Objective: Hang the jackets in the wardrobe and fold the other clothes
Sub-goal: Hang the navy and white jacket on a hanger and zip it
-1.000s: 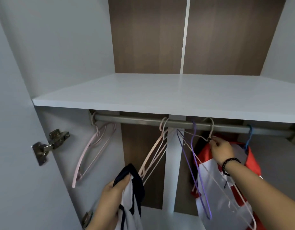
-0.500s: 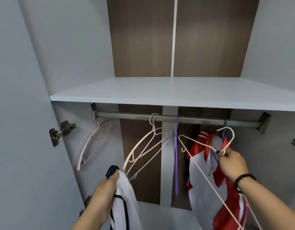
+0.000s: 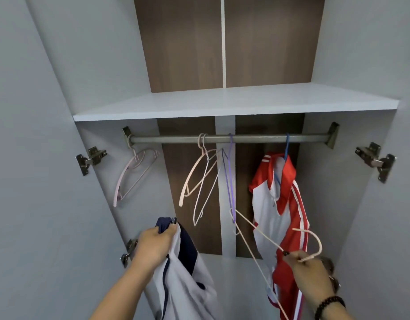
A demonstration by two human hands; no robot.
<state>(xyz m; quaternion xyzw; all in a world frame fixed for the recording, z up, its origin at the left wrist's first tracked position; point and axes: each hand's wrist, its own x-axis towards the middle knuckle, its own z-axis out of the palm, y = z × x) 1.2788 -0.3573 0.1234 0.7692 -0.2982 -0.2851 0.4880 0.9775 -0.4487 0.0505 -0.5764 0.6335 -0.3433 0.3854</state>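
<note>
View from the person's head into an open wardrobe. The left hand (image 3: 153, 247), low and left of centre, grips the dark collar of a white and navy jacket (image 3: 183, 273), which hangs limp from the fist, not yet on a hanger. The right hand (image 3: 309, 270), low on the right, pinches a pale wire hanger (image 3: 257, 229) at the neck below its hook; the hanger is off the rail and tilts down toward the viewer. The jacket looks light and soft and would likely sag and slip, so the collar and shoulders seem the best places to hold it; the hanger looks thin, light and springy. Above, a grey rail (image 3: 234, 138) runs under a white shelf (image 3: 222, 105). On it hang a pink hanger (image 3: 134, 174) at far left, a few bare hangers (image 3: 204, 176) at centre, and a red and white jacket (image 3: 280, 204) at right. Open rail lies between the left and centre hangers. The shelf edge and door hinges (image 3: 90, 158) sit close
</note>
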